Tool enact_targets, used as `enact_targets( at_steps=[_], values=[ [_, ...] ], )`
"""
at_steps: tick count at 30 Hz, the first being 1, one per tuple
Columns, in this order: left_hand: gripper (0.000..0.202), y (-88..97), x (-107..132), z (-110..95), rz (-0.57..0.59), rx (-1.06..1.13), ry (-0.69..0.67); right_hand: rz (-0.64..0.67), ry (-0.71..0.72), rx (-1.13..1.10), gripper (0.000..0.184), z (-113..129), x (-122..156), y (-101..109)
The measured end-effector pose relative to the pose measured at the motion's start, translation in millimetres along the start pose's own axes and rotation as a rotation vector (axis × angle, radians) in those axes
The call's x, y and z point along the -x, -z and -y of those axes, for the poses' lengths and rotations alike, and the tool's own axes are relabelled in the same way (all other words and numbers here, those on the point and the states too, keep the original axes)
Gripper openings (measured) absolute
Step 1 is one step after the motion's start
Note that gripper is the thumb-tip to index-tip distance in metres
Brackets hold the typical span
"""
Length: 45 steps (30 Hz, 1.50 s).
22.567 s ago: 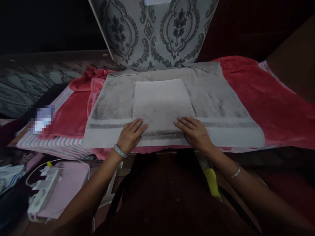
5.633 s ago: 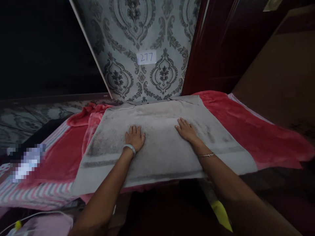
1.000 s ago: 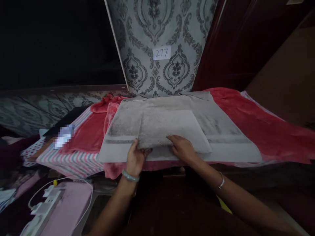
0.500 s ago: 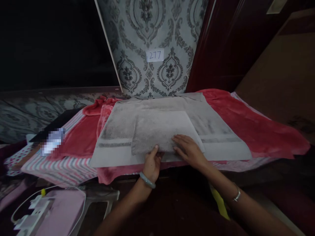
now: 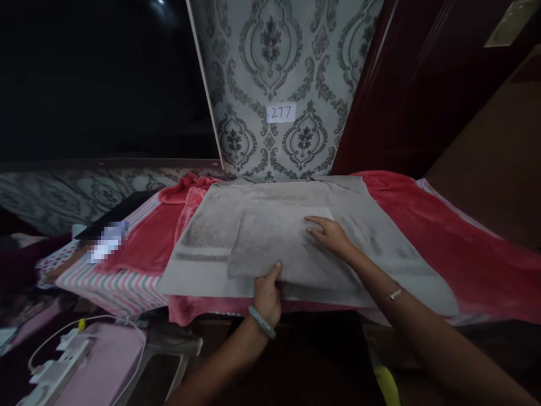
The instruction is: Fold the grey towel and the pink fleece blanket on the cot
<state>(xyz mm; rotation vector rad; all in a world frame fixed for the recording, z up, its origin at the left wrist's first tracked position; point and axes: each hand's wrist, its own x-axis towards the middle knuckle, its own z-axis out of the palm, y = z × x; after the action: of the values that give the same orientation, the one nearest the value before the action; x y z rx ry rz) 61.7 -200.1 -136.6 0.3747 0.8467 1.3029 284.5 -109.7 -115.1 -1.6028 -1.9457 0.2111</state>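
A folded grey towel (image 5: 266,239) lies on top of a larger grey towel (image 5: 192,279) that is spread flat. My left hand (image 5: 268,296) pinches the near edge of the folded towel, thumb on top and the other fingers hidden beneath. Over the towel's right part is my right hand (image 5: 332,237), with its index finger and thumb apart and nothing held in it. Whether its fingertips touch the fabric, I cannot tell.
Red plush blankets (image 5: 406,208) lie under and beside the grey towels. A striped cloth (image 5: 105,290) covers the table. Behind stand a dark television (image 5: 101,84) and patterned wallpaper with a paper marked 277 (image 5: 281,112). A white power strip (image 5: 63,361) sits at lower left on a pink surface.
My right hand has moved away from the near edge, farther up the folded towel. My left hand keeps its hold at the near edge. The camera view has shifted somewhat.
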Motion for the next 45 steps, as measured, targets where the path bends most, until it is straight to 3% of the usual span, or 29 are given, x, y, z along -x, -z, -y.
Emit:
enact_targets(
  at_steps=[7,13,18,26,30,35,38,45],
  values=[
    [0.050,3.3,-1.5,1.3,-0.021,0.094,0.042,0.318,-0.044,0.008,0.066,-15.8,-103.0,-12.0],
    [0.056,5.7,1.0,-1.6,0.002,0.147,0.073,0.492,-0.068,0.015,0.059,-25.5,-145.0,-34.5],
    [0.050,8.0,1.2,-1.7,0.010,0.101,0.086,0.622,-0.097,0.020,0.053,-31.9,-168.9,-37.1],
    [0.041,14.8,2.8,0.0,0.048,0.081,0.104,0.908,-0.120,-0.064,0.055,-20.6,-191.7,-31.0],
    [0.042,19.4,1.1,3.4,0.030,0.077,0.101,1.054,-0.211,-0.215,0.061,-20.7,-192.0,-28.7],
    [0.045,19.6,0.2,3.7,0.046,0.083,0.128,1.118,-0.280,-0.405,0.062,-25.1,-192.7,-26.3],
    [0.053,18.5,1.4,2.7,0.036,0.101,0.139,1.174,-0.316,-0.403,0.067,-24.1,-193.4,-25.6],
    [0.058,17.6,2.8,0.2,0.036,0.091,0.147,1.153,-0.300,-0.458,0.066,-19.8,-188.1,-24.1]
  ],
)
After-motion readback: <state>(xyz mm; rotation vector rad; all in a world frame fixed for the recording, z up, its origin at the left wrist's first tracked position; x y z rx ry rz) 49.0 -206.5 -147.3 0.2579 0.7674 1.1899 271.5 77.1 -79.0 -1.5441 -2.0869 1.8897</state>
